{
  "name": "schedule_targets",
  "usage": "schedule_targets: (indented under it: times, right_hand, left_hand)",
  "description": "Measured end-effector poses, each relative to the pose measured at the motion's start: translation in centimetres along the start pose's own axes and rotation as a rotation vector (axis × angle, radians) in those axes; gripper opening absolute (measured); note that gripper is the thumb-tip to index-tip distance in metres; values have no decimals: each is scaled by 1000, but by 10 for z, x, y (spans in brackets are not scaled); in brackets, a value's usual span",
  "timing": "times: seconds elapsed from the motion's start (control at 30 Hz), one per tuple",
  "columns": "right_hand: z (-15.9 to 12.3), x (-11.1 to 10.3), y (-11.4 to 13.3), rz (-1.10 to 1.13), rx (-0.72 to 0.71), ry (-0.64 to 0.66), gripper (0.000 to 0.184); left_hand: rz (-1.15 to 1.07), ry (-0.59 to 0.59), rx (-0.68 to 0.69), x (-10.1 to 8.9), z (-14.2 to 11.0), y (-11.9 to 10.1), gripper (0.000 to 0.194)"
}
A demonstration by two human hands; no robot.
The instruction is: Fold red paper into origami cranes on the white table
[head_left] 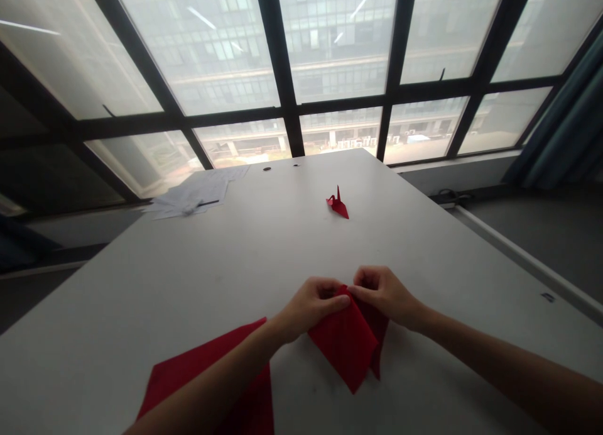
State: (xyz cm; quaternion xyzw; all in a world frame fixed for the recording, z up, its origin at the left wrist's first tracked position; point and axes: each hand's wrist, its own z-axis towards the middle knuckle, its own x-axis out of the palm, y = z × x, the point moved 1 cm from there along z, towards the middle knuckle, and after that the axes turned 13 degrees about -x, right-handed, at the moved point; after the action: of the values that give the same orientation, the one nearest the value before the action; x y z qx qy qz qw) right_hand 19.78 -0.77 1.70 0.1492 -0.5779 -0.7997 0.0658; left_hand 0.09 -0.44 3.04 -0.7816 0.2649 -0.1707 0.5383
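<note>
The left forearm crosses a flat red sheet; alongside, left hand and right hand pinch a folded red paper by its top, flaps splayed; white tabletop opens rightward and ahead; a red crane stands short of the far edge, loose papers left.

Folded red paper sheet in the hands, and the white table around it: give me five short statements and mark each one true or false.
1. The left hand and right hand both hold the folded red paper sheet. True.
2. The small folded paper crane is blue. False: it is red.
3. The left forearm passes over a flat red paper sheet. True.
4. Loose white paper sheets lie at the white table's far right. False: they lie far left.
5. The crane stands beyond the hands. True.
</note>
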Motion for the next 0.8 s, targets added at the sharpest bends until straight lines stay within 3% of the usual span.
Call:
schedule_targets:
  times: [0.17, 0.27, 0.37, 0.57, 0.73, 0.8]
  right_hand:
    - [-1, -2, 5, 165, 40, -7, 46]
    - [-1, -5, 10, 217, -11, 64, 40]
    - [-2, -8, 11, 100, -64, 25, 34]
    - [-3, -11, 5, -183, -191, -150, 21]
    - [-6, -12, 5, -201, -236, -135, 23]
    - [-6, -12, 5, -207, -217, -133, 15]
  left_hand:
    - [-134, -175, 61, -3, 6, 2, 30]
    - [-132, -336, 134, -8, 8, 1, 28]
    - [-95, -412, 178, -10, 9, 1, 27]
    - [-74, -351, 216, -8, 7, 1, 28]
    - [-113, -372, 236, -6, 6, 3, 25]
    - [-117, -381, 242, -5, 6, 3, 24]
